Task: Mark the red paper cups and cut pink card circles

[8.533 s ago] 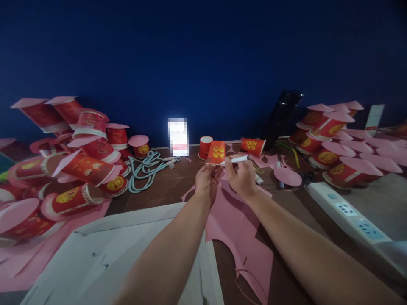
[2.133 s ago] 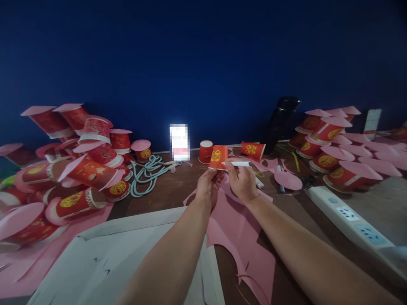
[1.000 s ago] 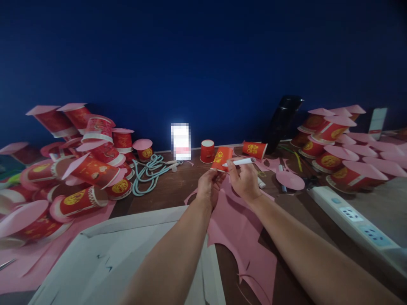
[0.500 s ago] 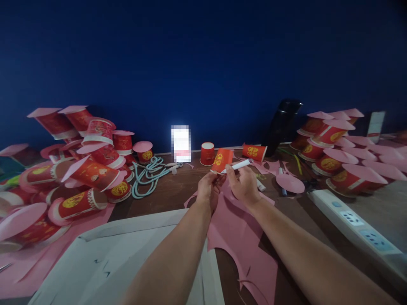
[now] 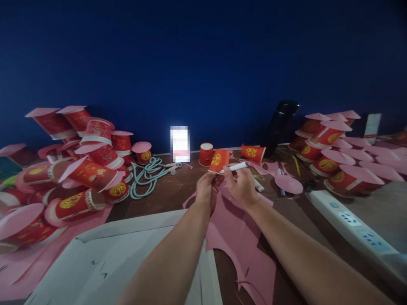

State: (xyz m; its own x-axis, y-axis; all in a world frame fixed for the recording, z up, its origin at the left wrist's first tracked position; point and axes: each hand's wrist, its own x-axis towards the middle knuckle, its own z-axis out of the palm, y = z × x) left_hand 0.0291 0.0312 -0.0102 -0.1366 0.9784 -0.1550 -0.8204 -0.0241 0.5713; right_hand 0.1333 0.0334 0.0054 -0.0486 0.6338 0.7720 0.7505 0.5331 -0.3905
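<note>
My left hand (image 5: pixel 206 188) is closed on the rim of a red paper cup (image 5: pixel 219 160) with gold lettering, tilted above the table. My right hand (image 5: pixel 243 186) grips a white marker (image 5: pixel 235 166) with its tip at the cup's lower rim. Whether the tip touches the cup is too small to tell. Under both hands lies a cut-out sheet of pink paper (image 5: pixel 233 226). Behind the held cup stands another red paper cup (image 5: pixel 206 154), and a third red cup (image 5: pixel 253 153) lies on its side to the right.
Many red cups with pink paper discs are piled at left (image 5: pixel 92 173) and right (image 5: pixel 346 156). A coiled pale-blue cord (image 5: pixel 148 180), a lit phone (image 5: pixel 179 144), a black bottle (image 5: pixel 281 127) and a white power strip (image 5: pixel 352 224) surround the work. White board (image 5: pixel 127 258) lies front left.
The held cup has turned a little in my left hand, showing more of its gold lettering. The marker stays at its rim. The whole view has shifted slightly.
</note>
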